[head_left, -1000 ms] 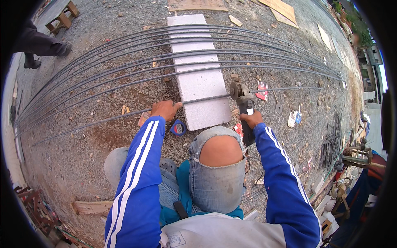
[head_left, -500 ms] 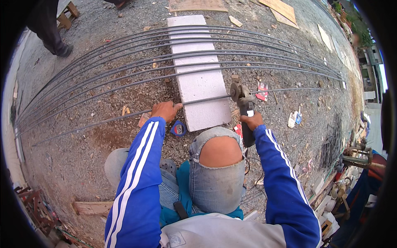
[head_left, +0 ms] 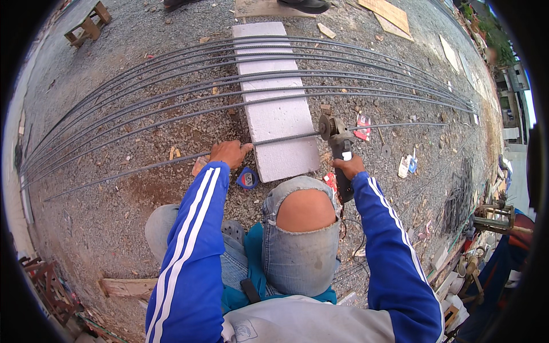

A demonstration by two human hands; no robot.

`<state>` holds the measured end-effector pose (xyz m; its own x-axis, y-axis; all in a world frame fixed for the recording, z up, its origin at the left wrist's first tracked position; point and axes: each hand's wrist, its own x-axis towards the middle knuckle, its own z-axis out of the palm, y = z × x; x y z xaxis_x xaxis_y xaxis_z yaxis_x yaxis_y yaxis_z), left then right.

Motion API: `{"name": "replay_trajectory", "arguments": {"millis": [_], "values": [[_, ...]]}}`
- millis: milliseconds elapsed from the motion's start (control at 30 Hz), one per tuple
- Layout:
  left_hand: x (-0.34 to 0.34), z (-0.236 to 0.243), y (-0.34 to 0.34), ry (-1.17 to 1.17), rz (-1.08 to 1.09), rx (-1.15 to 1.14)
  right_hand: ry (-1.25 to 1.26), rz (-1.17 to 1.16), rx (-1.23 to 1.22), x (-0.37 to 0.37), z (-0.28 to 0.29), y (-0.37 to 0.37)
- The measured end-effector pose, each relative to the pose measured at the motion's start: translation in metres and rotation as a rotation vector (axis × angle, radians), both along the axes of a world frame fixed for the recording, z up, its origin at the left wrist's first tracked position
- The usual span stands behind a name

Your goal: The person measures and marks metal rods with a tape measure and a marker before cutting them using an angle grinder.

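Observation:
My left hand is closed around a single steel rebar, just left of a long white foam block. The rebar lies across the block's near part and runs on to the right. In my right hand is an angle grinder, held by its body. Its disc is at the rebar, just past the block's right edge; whether it touches is hard to tell. A blue tape measure lies on the gravel beside my left hand.
Several more rebars cross the block farther away. A person's shoe shows at the top edge by a plywood board. A small wooden stool stands far left. Red packets and wood scraps litter the gravel; thin rods lie right.
Another person has walked from the upper left to the top middle, leaving the wooden stool in full view. My hands, the grinder and the rebar show hardly any movement.

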<state>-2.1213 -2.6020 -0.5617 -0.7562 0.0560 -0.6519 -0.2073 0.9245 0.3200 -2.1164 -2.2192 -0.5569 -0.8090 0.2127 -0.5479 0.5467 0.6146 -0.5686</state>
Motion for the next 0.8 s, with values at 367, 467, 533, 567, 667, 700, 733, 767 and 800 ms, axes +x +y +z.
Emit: {"name": "replay_trajectory", "arguments": {"millis": [367,467,533,567,667,700,733,767,800], "values": [[0.0,0.001,0.0,0.018,-0.014,0.016,0.032,-0.018,-0.032,0.003,0.009,-0.003],[0.0,0.001,0.001,0.021,-0.016,0.012,0.012,-0.03,-0.039,0.005,0.007,0.0],[0.0,0.0,0.0,0.013,-0.009,0.012,0.021,-0.026,-0.031,0.01,0.006,0.002],[0.0,-0.001,-0.001,0.016,-0.008,0.011,0.027,-0.018,-0.018,0.014,0.012,-0.001],[0.001,0.0,-0.001,0.01,-0.014,0.007,0.062,-0.027,-0.038,0.024,0.008,0.003],[0.0,0.002,0.0,0.006,-0.015,0.008,0.087,-0.044,-0.07,0.027,0.004,0.009],[0.0,0.003,0.002,0.002,-0.017,0.01,0.09,-0.05,-0.069,0.03,0.001,0.015],[0.0,0.003,0.003,0.006,-0.023,0.01,0.057,-0.103,-0.129,0.032,0.004,0.017],[0.001,0.002,0.003,0.024,-0.015,0.013,0.025,-0.157,-0.189,0.034,0.006,0.019]]}}
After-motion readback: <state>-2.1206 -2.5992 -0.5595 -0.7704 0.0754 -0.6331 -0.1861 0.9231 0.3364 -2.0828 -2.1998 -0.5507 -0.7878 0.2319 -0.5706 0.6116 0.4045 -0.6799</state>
